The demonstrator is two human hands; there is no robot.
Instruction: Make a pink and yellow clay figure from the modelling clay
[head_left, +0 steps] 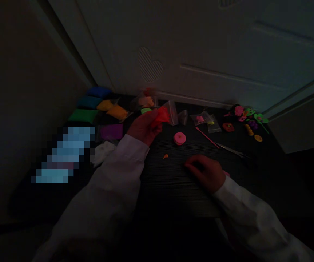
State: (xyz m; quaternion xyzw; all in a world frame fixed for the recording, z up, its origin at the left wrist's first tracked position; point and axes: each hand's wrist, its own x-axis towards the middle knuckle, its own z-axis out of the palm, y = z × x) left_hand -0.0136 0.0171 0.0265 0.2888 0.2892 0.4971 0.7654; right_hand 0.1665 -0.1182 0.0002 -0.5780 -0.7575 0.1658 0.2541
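My left hand (144,127) is closed on a small clear bag of bright red-orange modelling clay (163,114), above the back middle of the dark table. Closer to me, my right hand (206,172) rests low over the tabletop with its fingers curled and the tips together; anything between them is too dark to make out. A round pink clay piece (179,138) lies between the two hands. Left of the right hand is a tiny orange clay bit (166,156). Beyond that hand are a thin pink stick (207,137) and scissors (231,150).
Bags of blue clay (99,91), green clay (83,115), orange clay (117,112) and purple clay (111,131) lie at left. A pixelated bright screen (66,154) is near them. Small clay flowers (239,111) stand at back right. A white panel (200,51) rises behind the table.
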